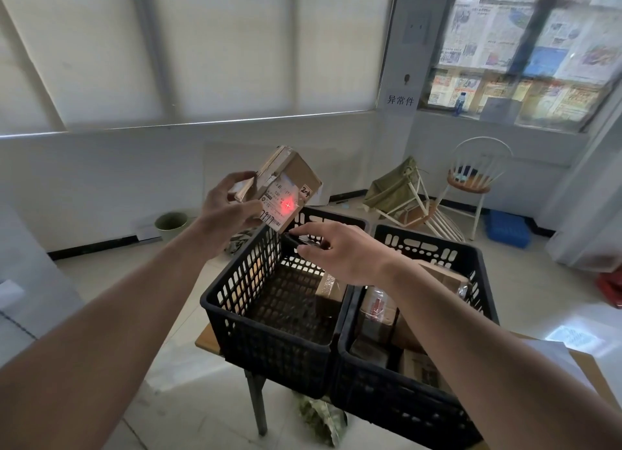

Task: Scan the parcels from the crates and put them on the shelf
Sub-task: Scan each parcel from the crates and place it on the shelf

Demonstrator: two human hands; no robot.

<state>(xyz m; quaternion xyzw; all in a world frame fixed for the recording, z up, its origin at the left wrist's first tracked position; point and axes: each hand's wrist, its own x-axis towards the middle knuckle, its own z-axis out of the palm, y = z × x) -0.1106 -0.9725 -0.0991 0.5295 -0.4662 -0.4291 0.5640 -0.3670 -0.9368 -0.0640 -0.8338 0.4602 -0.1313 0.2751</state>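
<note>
My left hand (226, 203) grips a small cardboard parcel (291, 173) raised above the left black crate (269, 342), its white label tilted toward me. A red light spot with a cross glows on the label. My right hand (340, 251) holds a dark scanner (303, 240) just below the parcel, mostly hidden under my fingers. One brown parcel (328, 291) stands at the left crate's right wall. The right black crate (434, 247) holds several parcels (377, 311).
Both crates sit on a small wooden table (206, 339) with metal legs. Behind them are a tipped chair with a green bag (397, 187), an upright white chair (474, 176), a blue crate (506, 229) and a green bin (171, 224). No shelf shows.
</note>
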